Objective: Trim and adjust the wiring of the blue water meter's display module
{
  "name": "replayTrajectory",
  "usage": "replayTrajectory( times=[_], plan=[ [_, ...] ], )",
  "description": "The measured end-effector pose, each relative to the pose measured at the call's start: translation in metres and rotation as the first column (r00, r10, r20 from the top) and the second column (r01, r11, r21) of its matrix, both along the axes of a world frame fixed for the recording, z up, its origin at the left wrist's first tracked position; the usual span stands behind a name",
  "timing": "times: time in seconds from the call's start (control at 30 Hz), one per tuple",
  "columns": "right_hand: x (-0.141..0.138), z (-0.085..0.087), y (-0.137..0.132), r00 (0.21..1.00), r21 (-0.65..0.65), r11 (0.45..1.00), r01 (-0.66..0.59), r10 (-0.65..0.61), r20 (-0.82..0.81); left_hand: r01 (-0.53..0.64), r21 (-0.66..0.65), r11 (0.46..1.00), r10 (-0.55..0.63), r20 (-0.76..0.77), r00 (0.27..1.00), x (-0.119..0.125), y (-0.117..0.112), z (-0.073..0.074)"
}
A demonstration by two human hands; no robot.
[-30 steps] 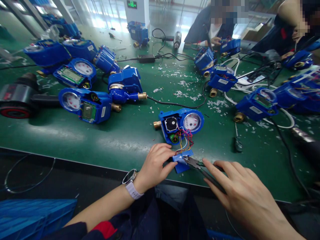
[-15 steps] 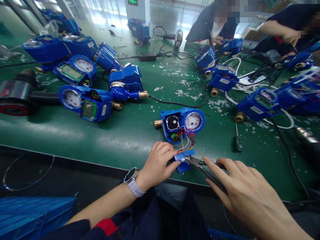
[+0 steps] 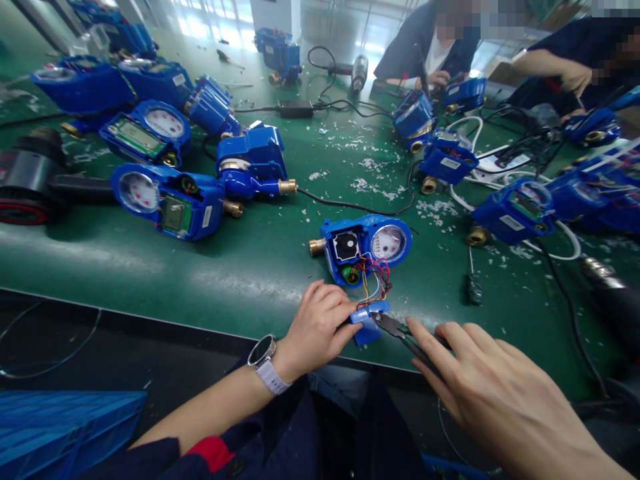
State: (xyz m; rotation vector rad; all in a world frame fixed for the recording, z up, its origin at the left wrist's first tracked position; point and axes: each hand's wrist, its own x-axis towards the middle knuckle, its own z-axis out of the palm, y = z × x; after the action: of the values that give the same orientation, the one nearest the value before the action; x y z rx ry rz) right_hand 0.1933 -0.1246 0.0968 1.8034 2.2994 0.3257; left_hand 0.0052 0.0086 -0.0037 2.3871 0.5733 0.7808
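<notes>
Near the table's front edge, my left hand [image 3: 320, 325] pinches a small blue plastic part [image 3: 367, 333] between thumb and fingers. My right hand [image 3: 480, 373] is closed round the handles of dark pliers [image 3: 393, 326], whose jaws touch the right side of that blue part. Coloured wires [image 3: 375, 277] run from the part up into a blue water meter [image 3: 327, 248], which lies just beyond my hands with its housing uncovered. A round dial [image 3: 387, 243] shows at its right, and a brass fitting [image 3: 316, 247] sticks out at its left.
Several blue meters [image 3: 193, 207] lie to the left, beside a heat gun [image 3: 30, 177]. More meters [image 3: 515, 210], cables and a screwdriver [image 3: 474, 287] are at the right. White scraps [image 3: 373, 187] litter the green table [image 3: 250, 267]. Two people [image 3: 430, 47] work across it.
The view has shifted slightly. Both hands keep their grip, and the pliers' jaws stay at the blue part with hardly any movement.
</notes>
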Motion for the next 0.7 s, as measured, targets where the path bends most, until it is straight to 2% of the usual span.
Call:
replayTrajectory(
  times=[0.13, 0.23, 0.33, 0.4, 0.47, 0.6, 0.7],
  plan=[
    [-0.004, -0.006, -0.003, 1.0, 0.055, 0.998, 0.001, 0.001, -0.021, -0.001, -0.003, 1.0, 0.001, 0.001, 1.0, 0.0, 0.0, -0.001],
    [0.0, -0.014, -0.004, 0.986, 0.053, 0.997, 0.05, -0.04, -0.163, -0.001, -0.011, 1.0, 0.001, -0.008, 1.0, -0.001, 0.0, -0.001],
    [0.008, -0.019, -0.008, 0.899, -0.053, 0.99, 0.132, -0.142, -0.414, -0.004, -0.024, 1.0, 0.003, -0.015, 1.0, -0.001, 0.0, -0.001],
    [0.013, -0.019, -0.011, 0.839, -0.1, 0.983, 0.154, -0.183, -0.513, -0.007, -0.033, 0.999, 0.007, -0.016, 1.0, -0.001, 0.0, -0.002],
    [0.015, -0.016, -0.013, 0.846, -0.07, 0.983, 0.172, -0.184, -0.5, -0.012, -0.038, 0.999, 0.012, -0.016, 1.0, -0.001, 0.0, -0.003],
    [0.011, -0.008, -0.012, 0.949, 0.026, 0.99, 0.14, -0.126, -0.29, -0.012, -0.036, 0.999, 0.012, 0.005, 1.0, -0.001, 0.0, -0.002],
    [0.007, -0.005, -0.007, 0.983, 0.042, 0.996, 0.084, -0.076, -0.168, -0.005, -0.025, 1.0, 0.005, 0.016, 1.0, -0.001, 0.0, 0.0]
  ],
)
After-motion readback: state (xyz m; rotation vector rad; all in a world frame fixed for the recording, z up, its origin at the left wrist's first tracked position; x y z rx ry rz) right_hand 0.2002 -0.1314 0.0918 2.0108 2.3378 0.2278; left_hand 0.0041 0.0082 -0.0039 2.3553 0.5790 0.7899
